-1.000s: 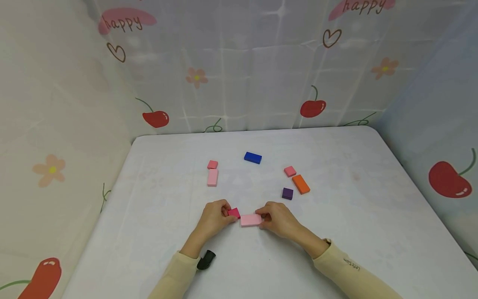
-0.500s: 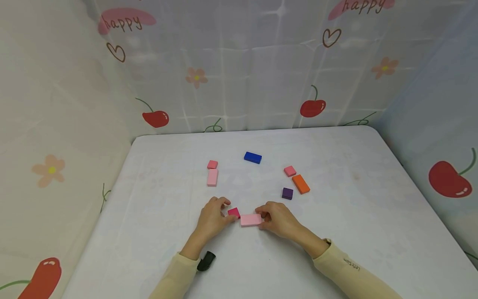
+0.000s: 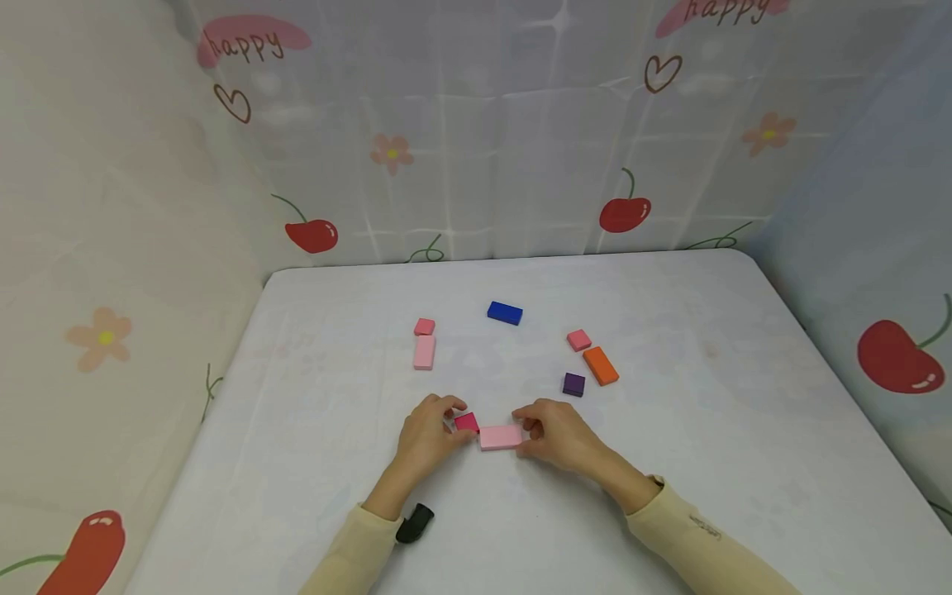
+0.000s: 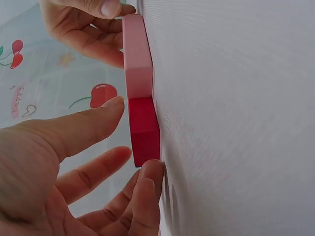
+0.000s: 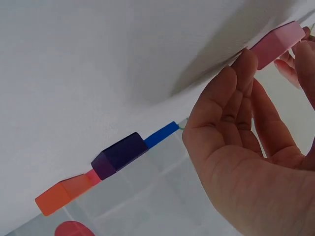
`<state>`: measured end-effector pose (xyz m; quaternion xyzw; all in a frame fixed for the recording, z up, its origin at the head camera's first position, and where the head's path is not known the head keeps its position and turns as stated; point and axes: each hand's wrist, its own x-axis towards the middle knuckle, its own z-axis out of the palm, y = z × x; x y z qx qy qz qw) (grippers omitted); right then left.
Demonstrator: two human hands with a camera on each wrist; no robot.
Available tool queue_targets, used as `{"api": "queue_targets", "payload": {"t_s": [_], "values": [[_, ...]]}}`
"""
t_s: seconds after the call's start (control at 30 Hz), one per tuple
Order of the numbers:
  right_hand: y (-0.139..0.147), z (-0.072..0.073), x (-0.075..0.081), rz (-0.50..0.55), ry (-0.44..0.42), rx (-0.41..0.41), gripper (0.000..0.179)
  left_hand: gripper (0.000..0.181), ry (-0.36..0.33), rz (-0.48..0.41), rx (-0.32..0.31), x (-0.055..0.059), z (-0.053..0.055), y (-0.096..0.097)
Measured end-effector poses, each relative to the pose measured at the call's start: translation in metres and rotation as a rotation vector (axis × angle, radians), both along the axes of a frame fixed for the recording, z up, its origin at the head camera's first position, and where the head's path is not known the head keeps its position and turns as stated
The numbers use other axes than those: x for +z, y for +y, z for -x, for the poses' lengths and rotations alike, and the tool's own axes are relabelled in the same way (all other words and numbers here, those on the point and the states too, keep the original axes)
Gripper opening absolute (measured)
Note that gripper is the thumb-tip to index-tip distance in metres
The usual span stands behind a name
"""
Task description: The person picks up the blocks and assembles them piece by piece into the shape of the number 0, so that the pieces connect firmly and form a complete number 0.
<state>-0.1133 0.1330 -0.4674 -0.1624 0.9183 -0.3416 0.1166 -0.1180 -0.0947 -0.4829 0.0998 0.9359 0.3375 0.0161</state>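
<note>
In the head view a small magenta-red block (image 3: pixel 466 422) lies against the left end of a longer light pink block (image 3: pixel 501 437), their ends meeting at a slight angle. My left hand (image 3: pixel 430 436) is spread loosely about the red block. In the left wrist view its thumb (image 4: pixel 93 125) stands off the block, while a lower fingertip (image 4: pixel 151 172) is right at the block's near end. My right hand (image 3: pixel 559 435) is around the right end of the pink block, index finger and thumb apart. The right wrist view shows its fingertips close beside the pink block (image 5: pixel 278 44).
Farther back on the white table (image 3: pixel 335 330) lie a blue block (image 3: pixel 505 313), a coral block (image 3: pixel 425 327) above a light pink one (image 3: pixel 424 353), another coral block (image 3: pixel 578 340), an orange block (image 3: pixel 601 365) and a dark purple block (image 3: pixel 573 384). A black wrist device (image 3: pixel 415 524) sits at the left sleeve.
My left hand has let go of the red block, its fingers spreading apart. My right index finger has lifted a little off the pink block. Both blocks stay where they were.
</note>
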Motion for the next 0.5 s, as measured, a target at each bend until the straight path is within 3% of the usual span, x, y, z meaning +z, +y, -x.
{"api": "queue_targets", "payload": {"t_s": [0.17,0.5], "values": [[0.016,0.007,0.008,0.012,0.004,-0.039,0.046,0.028,0.01,0.001,-0.01,-0.001,0.0,-0.001],[0.066,0.038,0.023,0.0,0.078,-0.232,0.043,0.022,0.006,-0.012,-0.007,-0.003,0.0,-0.002]]}}
